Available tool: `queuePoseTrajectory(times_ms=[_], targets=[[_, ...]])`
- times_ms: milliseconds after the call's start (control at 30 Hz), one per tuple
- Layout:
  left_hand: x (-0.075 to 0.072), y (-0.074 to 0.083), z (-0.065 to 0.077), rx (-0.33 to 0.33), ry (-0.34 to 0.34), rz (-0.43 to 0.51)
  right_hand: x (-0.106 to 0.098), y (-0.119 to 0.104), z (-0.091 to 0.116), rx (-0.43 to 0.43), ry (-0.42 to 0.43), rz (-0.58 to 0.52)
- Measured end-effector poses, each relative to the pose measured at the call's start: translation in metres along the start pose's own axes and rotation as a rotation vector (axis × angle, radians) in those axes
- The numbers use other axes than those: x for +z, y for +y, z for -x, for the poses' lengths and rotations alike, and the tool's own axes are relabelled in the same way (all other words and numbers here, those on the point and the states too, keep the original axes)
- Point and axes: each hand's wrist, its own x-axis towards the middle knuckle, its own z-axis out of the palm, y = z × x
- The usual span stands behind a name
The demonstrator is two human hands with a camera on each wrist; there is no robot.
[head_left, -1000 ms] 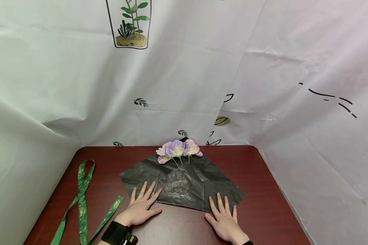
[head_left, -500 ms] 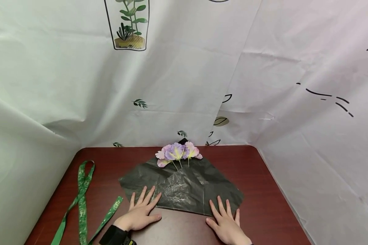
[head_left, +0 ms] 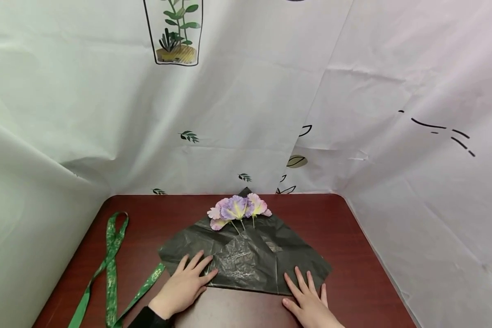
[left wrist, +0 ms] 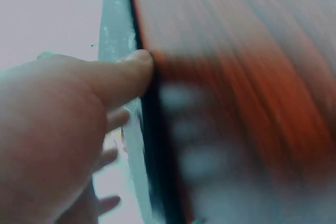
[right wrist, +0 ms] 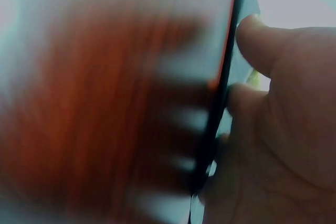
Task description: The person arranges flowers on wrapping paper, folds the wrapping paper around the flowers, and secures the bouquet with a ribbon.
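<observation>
Evidently our left hand (head_left: 184,284) and right hand (head_left: 308,304) rest, grip slack, on the near side of the paper (head_left: 242,259), probably steadying it on the surface (head_left: 361,291); flowers (head_left: 235,208) lie at its far part. Blurred wrist views leave pressure uncertain.

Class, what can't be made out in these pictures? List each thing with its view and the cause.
- Head: the lower ends of the flower stems, hidden by the black sheet.
- Head: the near part of the green ribbon, cut off by the bottom edge; its pale print is too small to read.
- Head: the right hand's wrist, cut off by the bottom edge.
- Left wrist: the table's surface detail, blurred.
</observation>
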Motion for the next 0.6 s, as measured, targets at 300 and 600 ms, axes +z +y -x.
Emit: queuePoseTrajectory(times_ms=[300,600], targets=[[-0.006,0.002,-0.021,0.26,0.168,-0.277,-0.027,0.01,-0.012,-0.086,0.034,-0.004],[0.003,0.007,-0.027,0.282,0.231,-0.287,-0.027,-0.017,-0.013,-0.063,0.123,0.079]])
